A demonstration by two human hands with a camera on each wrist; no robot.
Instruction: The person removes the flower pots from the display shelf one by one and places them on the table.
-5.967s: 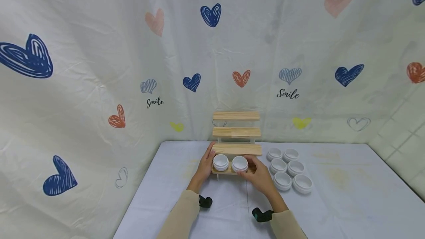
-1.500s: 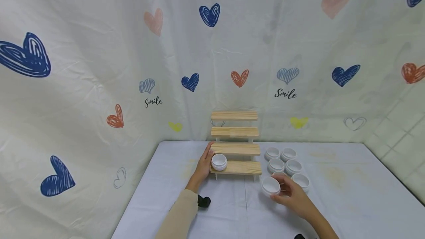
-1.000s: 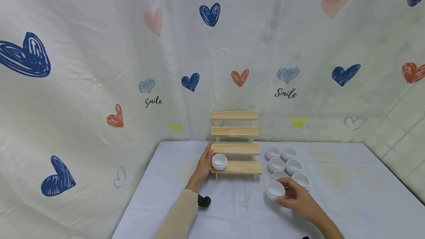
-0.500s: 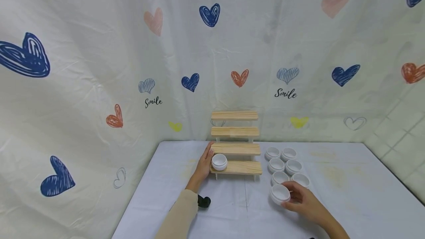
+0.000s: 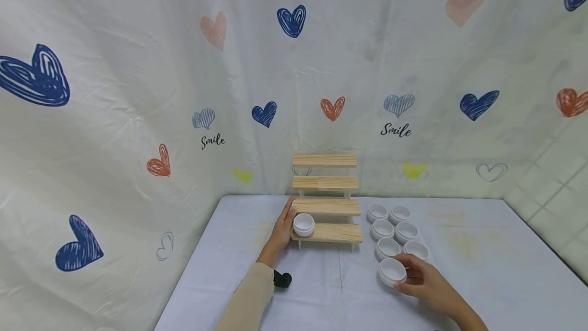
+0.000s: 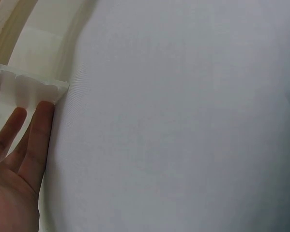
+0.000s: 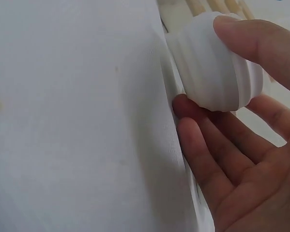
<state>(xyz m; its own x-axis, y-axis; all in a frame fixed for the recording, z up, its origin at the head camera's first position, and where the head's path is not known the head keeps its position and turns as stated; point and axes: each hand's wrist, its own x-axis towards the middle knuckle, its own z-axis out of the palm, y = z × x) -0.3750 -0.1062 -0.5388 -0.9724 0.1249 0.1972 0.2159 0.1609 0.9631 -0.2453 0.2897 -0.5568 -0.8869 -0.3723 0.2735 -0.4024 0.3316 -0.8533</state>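
Observation:
In the head view my right hand (image 5: 427, 285) pinches a small white bowl (image 5: 392, 271) between thumb and fingers, at the near end of the group of bowls. The right wrist view shows the thumb on one side of this bowl (image 7: 212, 63) and fingertips on the other; its wall is stepped. My left hand (image 5: 278, 229) touches the left side of a wooden tiered rack (image 5: 326, 206). In the left wrist view its fairly straight fingers (image 6: 38, 140) lie against the rack's clear side panel (image 6: 28, 84). Another white bowl (image 5: 303, 225) sits upright at the left of the lowest shelf.
Several white bowls (image 5: 406, 232) stand in two columns right of the rack, on a white-covered table (image 5: 478, 280). Behind the rack hangs a white curtain (image 5: 358, 65) printed with hearts. A black wrist device (image 5: 282, 279) sits by the left sleeve.
The right hand has carried one bowl off the lowest shelf to the near end of the bowl group, moving slightly right and nearer lately. The left hand has stayed at the rack.

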